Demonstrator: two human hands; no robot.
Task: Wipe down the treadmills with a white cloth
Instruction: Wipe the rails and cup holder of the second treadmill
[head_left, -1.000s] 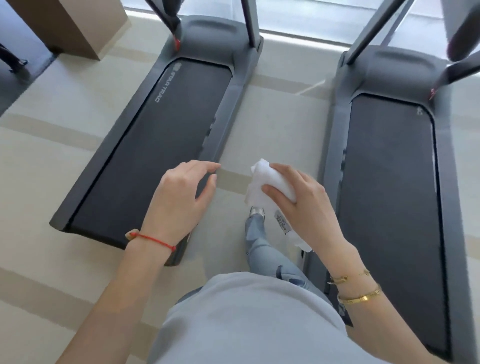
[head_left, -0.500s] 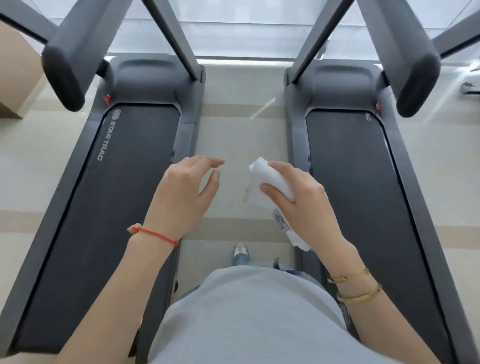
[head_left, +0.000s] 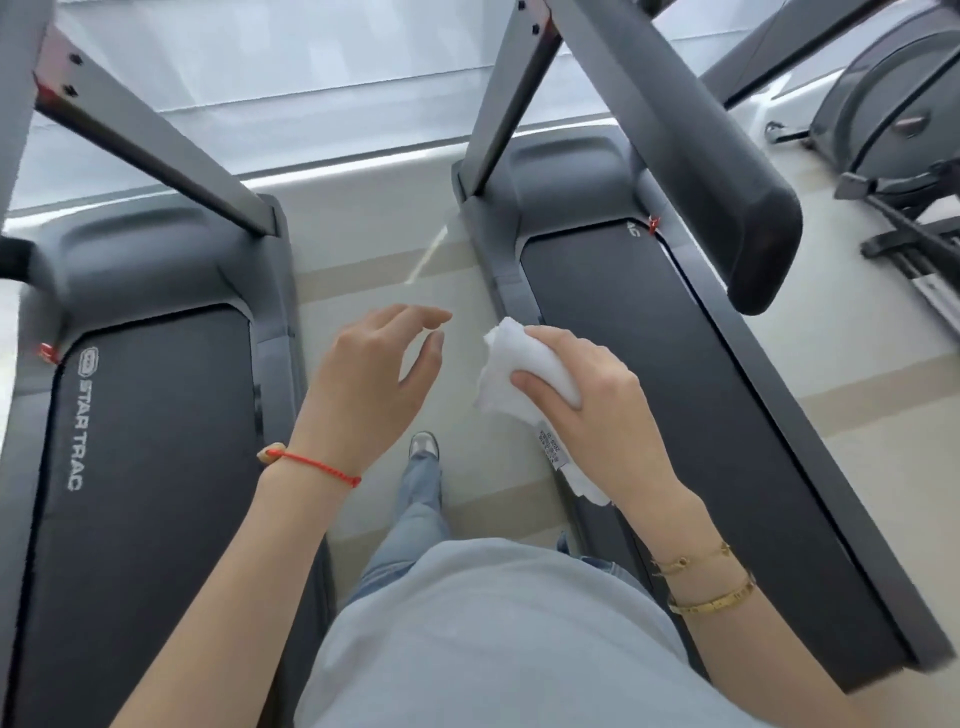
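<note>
Two grey treadmills lie side by side with a strip of floor between them. The left treadmill (head_left: 150, 441) shows a dark belt marked STAR TRAC. The right treadmill (head_left: 691, 395) has its padded handrail (head_left: 748, 218) reaching toward me. My right hand (head_left: 597, 410) grips a bunched white cloth (head_left: 519, 364) with a label hanging from it, held above the right treadmill's inner side rail. My left hand (head_left: 374, 379) hovers empty over the gap, fingers loosely bent, close to the cloth but apart from it.
I stand in the aisle between the machines, one shoe (head_left: 423, 447) on the beige floor. Slanted grey uprights (head_left: 156, 140) rise from the left treadmill's front. Another exercise machine (head_left: 893, 104) stands at the far right. A bright window wall runs behind.
I have walked forward along the aisle and the view has swung right, bringing the far-right machine into sight. Both hands keep the same pose, cloth still gripped.
</note>
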